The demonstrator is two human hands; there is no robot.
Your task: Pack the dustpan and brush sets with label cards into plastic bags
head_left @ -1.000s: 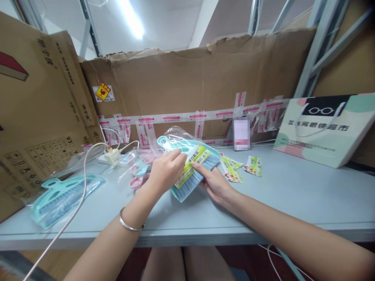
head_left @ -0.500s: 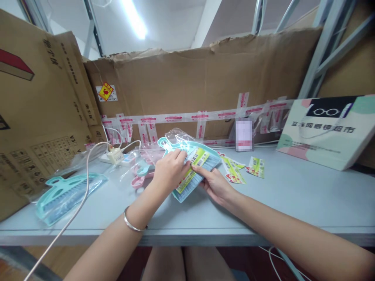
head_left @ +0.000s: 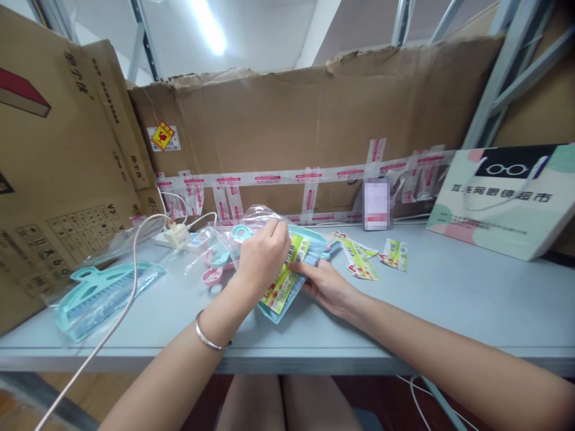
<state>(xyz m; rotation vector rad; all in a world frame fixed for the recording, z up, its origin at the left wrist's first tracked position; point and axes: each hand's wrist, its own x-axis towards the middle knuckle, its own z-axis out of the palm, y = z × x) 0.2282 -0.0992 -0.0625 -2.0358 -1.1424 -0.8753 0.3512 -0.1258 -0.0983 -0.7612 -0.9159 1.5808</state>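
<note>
A turquoise dustpan and brush set (head_left: 305, 254) is tilted above the table in front of me, with blue bristles showing. A yellow-green label card (head_left: 284, 276) lies over the bristles. My right hand (head_left: 330, 286) grips the set from the right, thumb on the card and fingers underneath. My left hand (head_left: 266, 251) is closed at the upper left of the card, among the folds of a clear plastic bag (head_left: 260, 212). Its fingertips are hidden, but it appears to pinch the bag. The round loop of the dustpan handle (head_left: 241, 233) shows to its left.
Another bagged turquoise dustpan and brush set (head_left: 105, 293) lies left, under a white cable (head_left: 135, 263). Pink scoop-like pieces (head_left: 213, 275) and a charger (head_left: 178, 236) sit behind. Several loose label cards (head_left: 359, 257), a phone-like card (head_left: 376, 205) and a paper bag (head_left: 503, 200) are right.
My left hand has closed further and risen slightly, with plastic bunched round it. The dustpan set and card have shifted a little down and left. My right hand keeps its grip.
</note>
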